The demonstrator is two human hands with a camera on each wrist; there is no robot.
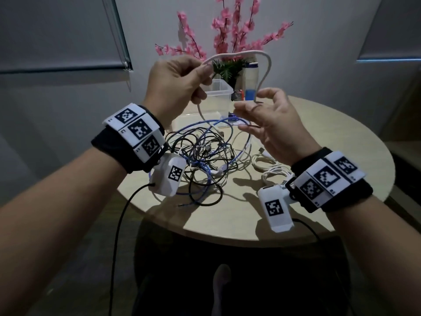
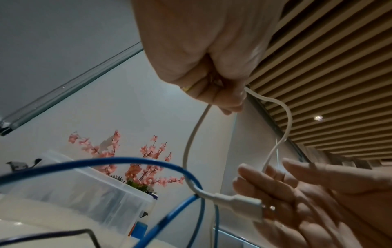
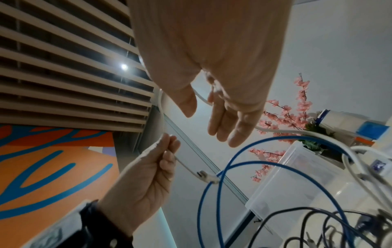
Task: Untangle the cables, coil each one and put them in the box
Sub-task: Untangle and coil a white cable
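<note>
Up above the round, pale wood-look table (image 1: 262, 215), the left hand (image 1: 175, 87) is curled round a smooth off-white charging cable (image 1: 241, 53), pinching it between thumb and fingers; the cable arches over to the right hand (image 1: 273, 119), whose fingers (image 3: 224, 120) are straight and relaxed, the cord running across them without being gripped. From the left fist the cable's other run drops down, its moulded white plug (image 2: 244, 203) hanging just before the right palm, looped with a glossy blue cable (image 2: 118, 161). Below both hands a knot of thin black, blue and white cables (image 1: 205, 156) sprawls on the tabletop, with a loosely gathered white cable bundle (image 1: 271, 166) lying to its right. Behind the tangle stands the clear, rectangular plastic box (image 1: 216, 96), near the table's far edge, beside pink artificial blossom sprays (image 1: 230, 28). Grey walls, a lowered roller blind (image 1: 57, 33) and a slatted wooden ceiling (image 2: 339, 67) surround it.
</note>
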